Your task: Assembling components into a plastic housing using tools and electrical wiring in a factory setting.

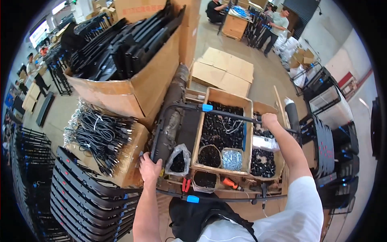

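Observation:
A black metal tube frame (177,107) with blue clips lies across the workbench in front of me. My left hand (150,168) grips its near left corner. My right hand (269,119) is closed around its far bar on the right. Under the frame stands a cardboard box (225,97) holding black small parts, with a bowl of black parts (209,156) and a bag of silver screws (232,159). Red-handled pliers (186,184) and an orange-handled tool (230,183) lie at the bench's near edge.
Bundled black cables (100,135) fill a carton on the left, above stacked black panels (88,197). A big carton of black parts (125,48) stands behind. More black frames (334,153) stack on the right. Flat cardboard (223,70) lies on the floor; people work at the far table.

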